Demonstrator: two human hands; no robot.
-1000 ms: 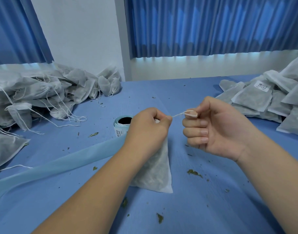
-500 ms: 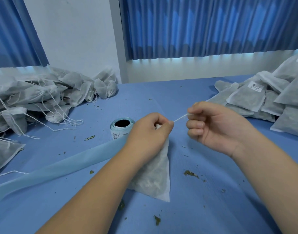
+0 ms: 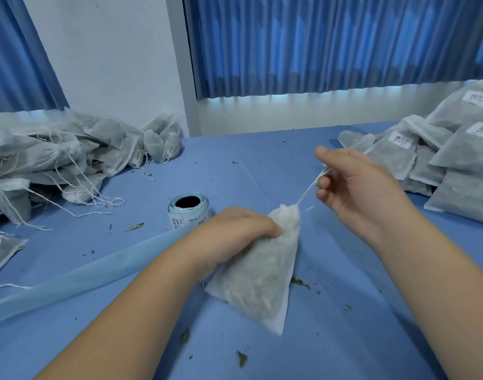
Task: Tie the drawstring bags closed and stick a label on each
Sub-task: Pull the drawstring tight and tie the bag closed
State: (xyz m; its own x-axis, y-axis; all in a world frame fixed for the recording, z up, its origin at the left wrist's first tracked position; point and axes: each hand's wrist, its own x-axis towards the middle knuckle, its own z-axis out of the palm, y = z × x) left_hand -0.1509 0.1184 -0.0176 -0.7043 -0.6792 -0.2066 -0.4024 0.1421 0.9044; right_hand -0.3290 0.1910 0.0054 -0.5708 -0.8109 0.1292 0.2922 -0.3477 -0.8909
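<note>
On the blue table [image 3: 262,149] a drawstring bag [image 3: 262,272] lay tilted, its gathered neck gripped by the left hand [image 3: 235,234]. Its drawstring [image 3: 307,192] ran taut to the right hand [image 3: 355,187], whose curled fingers [image 3: 326,194] pinched it. A label roll [image 3: 189,212] stood just behind the left hand.

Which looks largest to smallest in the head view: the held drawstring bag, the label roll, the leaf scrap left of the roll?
1. drawstring bag: clearly largest, though it is also nearest the camera.
2. label roll.
3. leaf scrap: far smaller than either.
</note>
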